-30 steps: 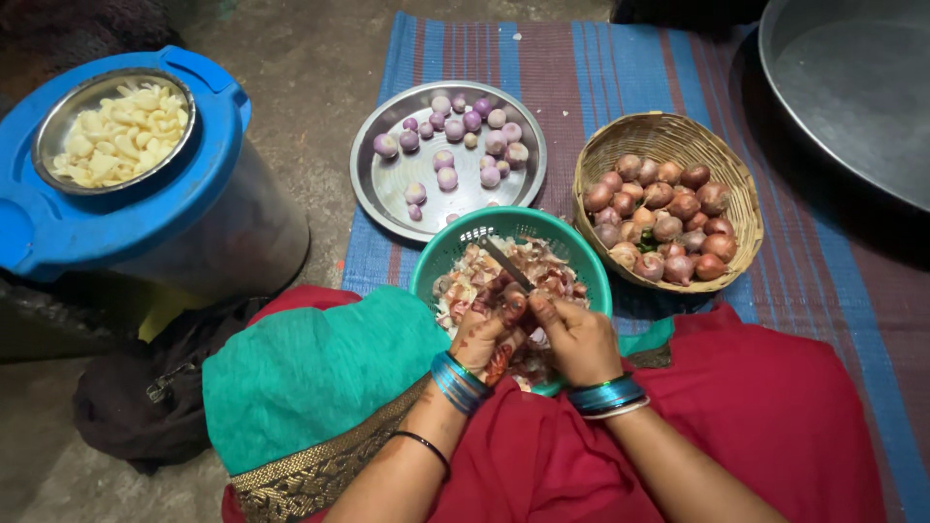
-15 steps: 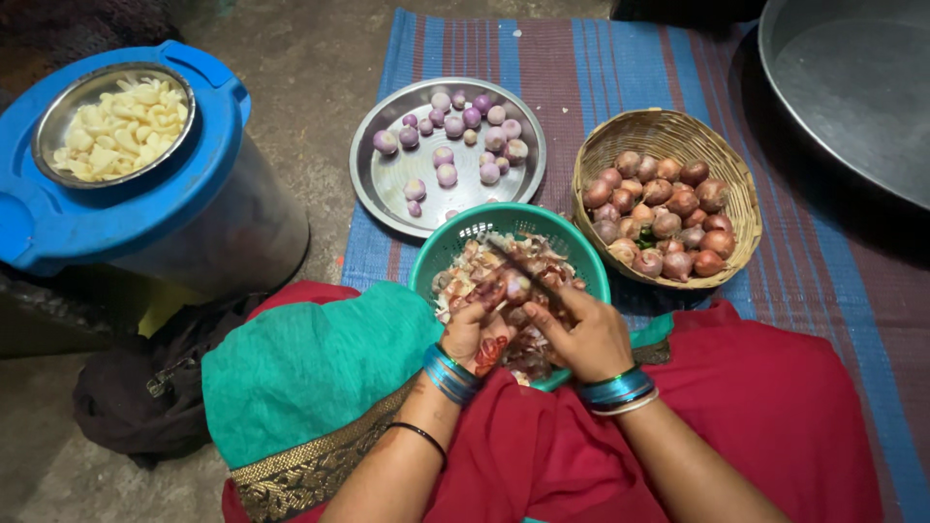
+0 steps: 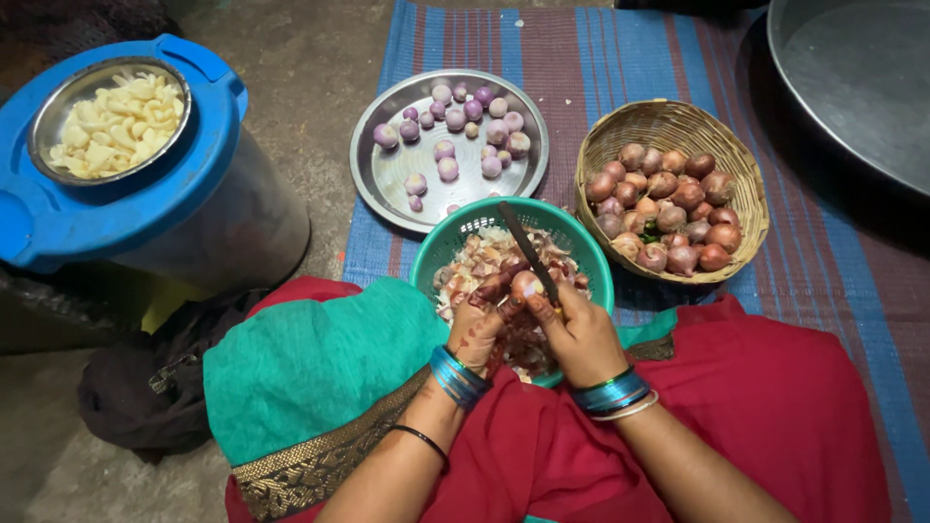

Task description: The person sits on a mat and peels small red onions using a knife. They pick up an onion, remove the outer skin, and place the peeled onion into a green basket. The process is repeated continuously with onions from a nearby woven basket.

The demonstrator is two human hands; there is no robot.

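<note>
Sitting far left of both hands, a blue bin (image 3: 145, 208) with a steel bowl (image 3: 44, 111) of pale garlic cloves (image 3: 111, 131) on its lid. Draped just left of the hands, teal cloth (image 3: 310, 363) over a red lap (image 3: 775, 416). Pinching a small peeled shallot (image 3: 526, 284) at the fingertips, the left hand (image 3: 478, 329), grip closed around it, blue bangles (image 3: 455, 376) at the wrist. Directly beneath both hands, a green basket (image 3: 441, 254) of papery skins (image 3: 475, 263). Beyond the hands, a steel plate (image 3: 387, 179) of peeled purple shallots (image 3: 475, 121). Clasping a knife (image 3: 523, 247), the right hand (image 3: 581, 334), grip tight on the handle, blade pointing away and touching the shallot. Up and right of that hand, a wicker basket (image 3: 678, 121) full of unpeeled shallots (image 3: 668, 213). Farther right, a big metal pan (image 3: 852, 77) on the striped mat (image 3: 620, 48).
</note>
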